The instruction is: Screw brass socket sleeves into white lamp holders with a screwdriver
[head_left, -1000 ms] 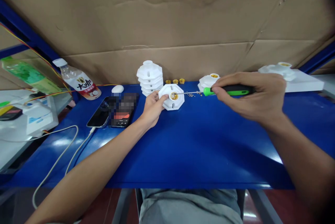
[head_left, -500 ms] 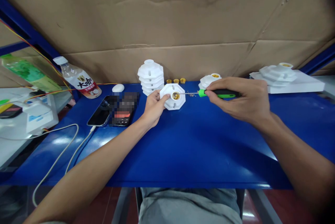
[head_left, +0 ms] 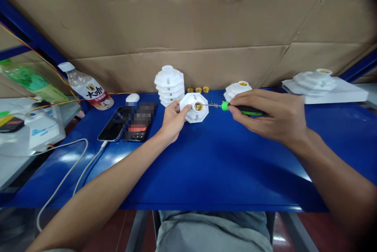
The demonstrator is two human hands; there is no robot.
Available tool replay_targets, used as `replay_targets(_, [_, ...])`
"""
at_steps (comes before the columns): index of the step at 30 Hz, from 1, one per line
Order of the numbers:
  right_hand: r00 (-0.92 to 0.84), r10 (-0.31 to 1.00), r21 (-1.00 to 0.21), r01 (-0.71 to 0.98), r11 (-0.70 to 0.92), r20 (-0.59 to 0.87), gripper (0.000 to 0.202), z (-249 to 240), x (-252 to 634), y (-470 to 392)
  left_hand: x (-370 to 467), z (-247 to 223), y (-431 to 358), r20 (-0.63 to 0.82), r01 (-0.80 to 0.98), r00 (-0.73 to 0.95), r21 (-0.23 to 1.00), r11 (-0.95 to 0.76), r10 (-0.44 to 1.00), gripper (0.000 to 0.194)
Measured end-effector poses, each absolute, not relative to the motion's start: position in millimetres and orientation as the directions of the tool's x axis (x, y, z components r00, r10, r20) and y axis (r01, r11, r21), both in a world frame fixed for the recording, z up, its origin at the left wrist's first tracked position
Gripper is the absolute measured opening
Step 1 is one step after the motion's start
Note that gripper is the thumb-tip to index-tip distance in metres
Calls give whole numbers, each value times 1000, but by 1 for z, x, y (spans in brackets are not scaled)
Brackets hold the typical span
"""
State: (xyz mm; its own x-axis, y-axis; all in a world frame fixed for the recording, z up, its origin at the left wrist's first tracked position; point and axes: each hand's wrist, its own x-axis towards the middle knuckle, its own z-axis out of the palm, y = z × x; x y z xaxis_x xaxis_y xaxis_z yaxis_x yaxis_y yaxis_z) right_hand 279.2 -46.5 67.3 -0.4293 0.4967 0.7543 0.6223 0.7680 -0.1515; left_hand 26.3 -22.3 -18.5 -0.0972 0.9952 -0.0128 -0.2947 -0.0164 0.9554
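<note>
The left hand (head_left: pixel 173 121) is grasping an octagonal white lamp holder (head_left: pixel 195 115) by its near-left edge, the thumb pressing on the front face beside the socket while the other fingers are supporting it from behind, mostly out of sight. The piece is sitting in the air above the blue table (head_left: pixel 191 173), in front of a stack of similar white bases (head_left: pixel 170 84), its socket facing the wearer. The right hand (head_left: pixel 273 116) is gripping a green-and-black screwdriver (head_left: pixel 225 106), thumb and fingers closing around the handle, and the thin shaft is pointing leftward into the gold-coloured threaded shell (head_left: pixel 198 106) inside the socket. Judging from this, the step in hand is screwdriver work at the bottom of that shell, probably on a small screw; whether the tip is seating in a screw head is too small to tell. The next move is calling for a steady left grip, so that the base is not twisting, and for light pressure along the shaft while the right fingers are turning the handle. Tiny metal pieces (head_left: pixel 216 105), likely screws, are lying beyond the shaft, three loose gold-coloured shells (head_left: pixel 198 90) are standing near the stack, and another lamp holder (head_left: pixel 232 91) with a gold-coloured lining is resting behind the right hand.
</note>
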Motion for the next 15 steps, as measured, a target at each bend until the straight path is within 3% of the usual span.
replay_targets(6, [-485, 372, -3, 605, 796, 791, 10, 69, 279, -47, 27, -18, -24, 13, -258, -116, 965, -43, 993, 33])
replay_targets(15, [-504, 315, 66, 603, 795, 804, 11, 70, 276, -49, 28, -17, -26, 47, -220, -117, 973, -72, 992, 39])
